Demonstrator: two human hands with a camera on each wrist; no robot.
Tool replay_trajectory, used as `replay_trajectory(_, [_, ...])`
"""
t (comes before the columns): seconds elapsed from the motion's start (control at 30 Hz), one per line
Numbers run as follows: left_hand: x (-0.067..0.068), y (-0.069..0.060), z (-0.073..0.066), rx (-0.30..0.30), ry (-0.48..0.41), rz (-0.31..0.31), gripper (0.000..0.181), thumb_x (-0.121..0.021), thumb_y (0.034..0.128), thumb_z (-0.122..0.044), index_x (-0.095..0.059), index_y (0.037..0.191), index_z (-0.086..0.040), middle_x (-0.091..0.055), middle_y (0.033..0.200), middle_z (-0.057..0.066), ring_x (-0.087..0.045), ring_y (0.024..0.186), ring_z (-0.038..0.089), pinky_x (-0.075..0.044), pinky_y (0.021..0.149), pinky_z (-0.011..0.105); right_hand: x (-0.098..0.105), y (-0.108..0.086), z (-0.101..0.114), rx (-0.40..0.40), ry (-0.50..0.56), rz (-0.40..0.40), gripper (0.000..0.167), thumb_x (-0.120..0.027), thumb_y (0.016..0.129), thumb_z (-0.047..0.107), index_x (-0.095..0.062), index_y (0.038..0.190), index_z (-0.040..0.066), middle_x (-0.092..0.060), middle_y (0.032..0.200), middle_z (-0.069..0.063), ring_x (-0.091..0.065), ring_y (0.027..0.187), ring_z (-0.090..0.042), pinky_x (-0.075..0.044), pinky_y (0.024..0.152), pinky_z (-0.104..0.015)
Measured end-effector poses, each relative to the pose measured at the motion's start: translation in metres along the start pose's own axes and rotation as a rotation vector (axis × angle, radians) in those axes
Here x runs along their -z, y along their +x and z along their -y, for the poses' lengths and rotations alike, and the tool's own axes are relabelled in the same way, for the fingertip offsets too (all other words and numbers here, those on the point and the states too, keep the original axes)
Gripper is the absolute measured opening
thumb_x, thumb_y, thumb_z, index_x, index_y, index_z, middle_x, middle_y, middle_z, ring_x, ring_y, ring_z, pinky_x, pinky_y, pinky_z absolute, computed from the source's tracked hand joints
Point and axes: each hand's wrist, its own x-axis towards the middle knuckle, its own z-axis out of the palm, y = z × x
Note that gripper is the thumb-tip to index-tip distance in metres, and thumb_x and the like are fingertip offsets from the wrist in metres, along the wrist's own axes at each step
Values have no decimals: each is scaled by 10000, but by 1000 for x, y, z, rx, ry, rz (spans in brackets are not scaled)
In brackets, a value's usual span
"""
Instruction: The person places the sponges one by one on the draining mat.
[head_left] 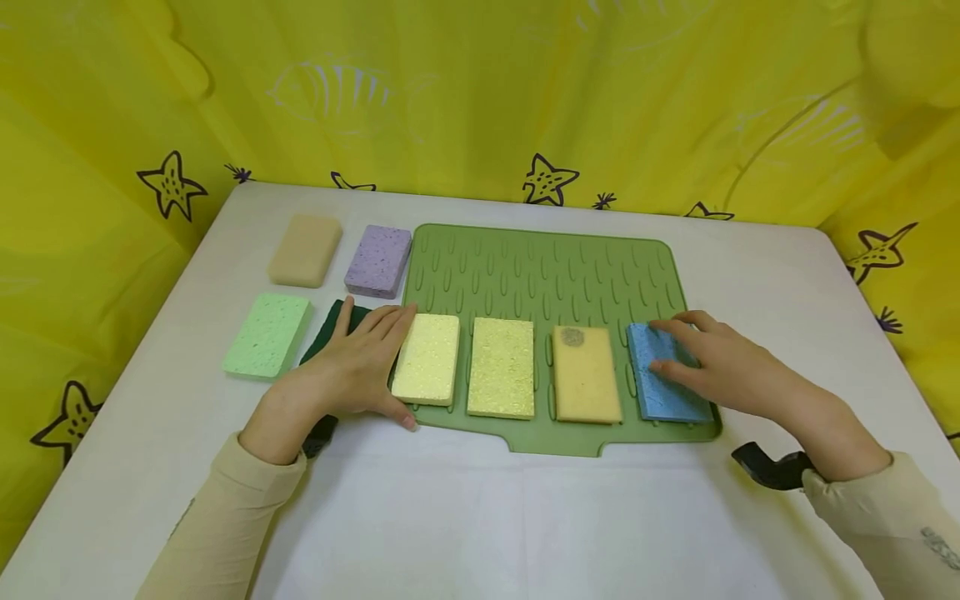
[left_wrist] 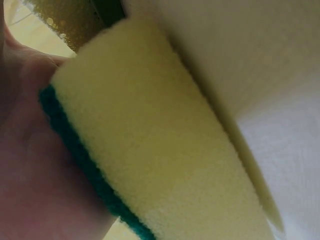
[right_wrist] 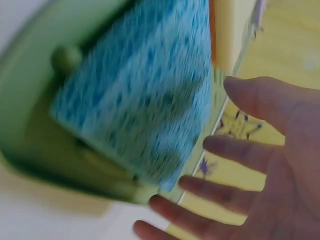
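Note:
My left hand [head_left: 352,362] spreads over a green-topped scouring sponge [head_left: 327,329], whose yellow foam side fills the left wrist view beneath the palm. Its fingertips and thumb reach the left side of a pale yellow sponge [head_left: 427,360] on the green ribbed mat [head_left: 540,267]; whether they touch it I cannot tell. On the mat's right end lies a blue sponge [head_left: 663,392]. Over it hangs my right hand [head_left: 723,362], fingers loosely bent and spread; in the right wrist view the fingers [right_wrist: 227,192] appear apart from the sponge.
Between the pale yellow and blue sponges, a yellow sponge [head_left: 501,368] and a tan sponge with a grey round spot [head_left: 587,375] lie on the mat. Left of the mat are purple [head_left: 378,261], beige [head_left: 305,250] and mint green [head_left: 267,336] sponges. A yellow curtain [head_left: 465,100] hangs behind the white table [head_left: 465,517].

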Motion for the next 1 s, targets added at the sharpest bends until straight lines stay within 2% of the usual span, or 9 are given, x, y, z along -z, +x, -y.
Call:
replay_trajectory(0.17, [0,0,-1,0,1,-2,1477,-828,532,-725,-65,1592,-36,-206,1645,152,-170,1526,334,96,1180,678,0,5,-16,7,112,-43,600,-562,1004,365,-428,1454,-9,-361,1473,-319,-392,1315,-533,-368,1014,-700])
replay_trajectory(0.4, [1,1,-1,4,6,4,1478,-816,540,-738,-47,1594,-43,-197,1649,146,-164,1529,329,111,1181,668,-4,14,-42,-6,219,-99,530,-484,1045,293,-413,1438,-55,-327,1505,-326,-366,1328,-543,-344,1025,-697])
replay_trajectory(0.57, [0,2,0,7,11,14,1485,-808,540,-747,-33,1594,-45,-185,1652,146,-157,1531,334,118,1180,667,-8,21,-56,43,239,-128,462,-450,1050,163,-407,1429,-97,-351,1497,-342,-323,1361,-559,-300,1063,-704])
replay_trajectory(0.67, [0,2,0,6,10,13,1489,-809,536,-749,-34,1594,-44,-187,1652,146,-159,1529,335,114,1179,671,-9,23,-61,58,265,-129,455,-421,1055,136,-394,1442,-102,-334,1510,-348,-295,1381,-565,-279,1077,-707])
replay_trajectory(0.83, [0,2,-1,-1,5,7,1487,-808,533,-751,-47,1593,-39,-202,1646,156,-170,1524,342,103,1179,675,-9,26,-63,32,325,-94,504,-397,1069,189,-333,1489,-82,-263,1555,-340,-228,1421,-561,-228,1106,-713])
replay_trajectory(1.0, [0,1,-1,4,7,8,1485,-805,541,-751,-31,1595,-48,-206,1645,146,-168,1525,329,111,1182,667,-10,26,-64,-18,381,-25,656,-478,1040,352,-249,1558,20,-124,1637,-254,-106,1491,-505,-155,1135,-720])
